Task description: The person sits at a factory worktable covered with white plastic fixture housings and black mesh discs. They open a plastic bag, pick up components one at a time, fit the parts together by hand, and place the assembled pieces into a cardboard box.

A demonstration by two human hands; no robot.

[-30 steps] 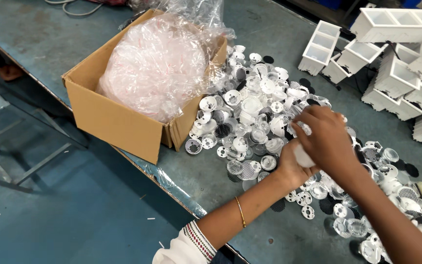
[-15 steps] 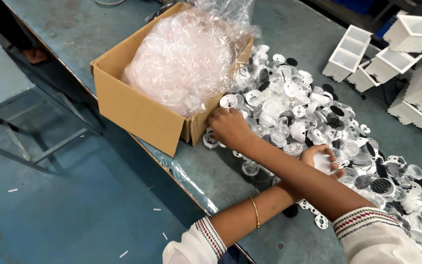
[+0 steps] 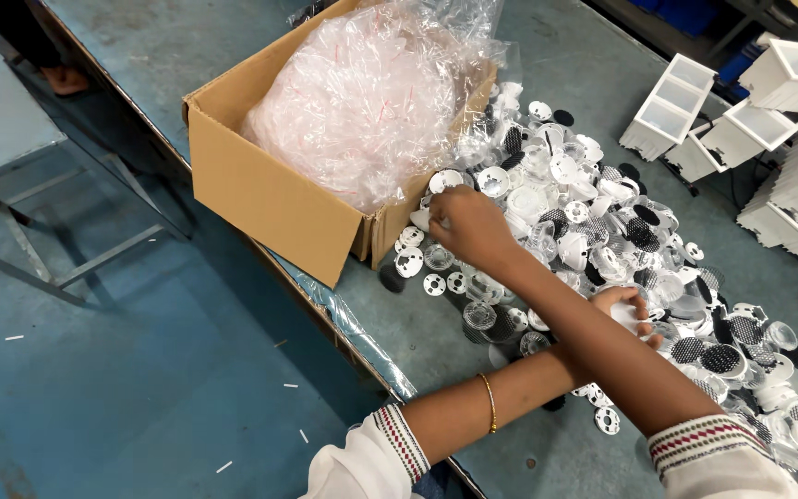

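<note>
Up by the cardboard box (image 3: 260,185), the right hand (image 3: 468,226) pinches its fingers (image 3: 438,220) around a small white plastic disc (image 3: 422,219) at the pile's near edge. Behind the crossing forearm, the left hand (image 3: 622,310) cups a white piece, exact grip unclear. Round, glossy white and mesh-black caps (image 3: 602,231) spread rightward over the grey tabletop (image 3: 593,65).

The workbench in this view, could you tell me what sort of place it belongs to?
Probably a small factory or assembly workshop: a metal workbench bears a heap of small clear plastic parts, beside it a cardboard box lined with a plastic bag, and stacked white housings.
</note>
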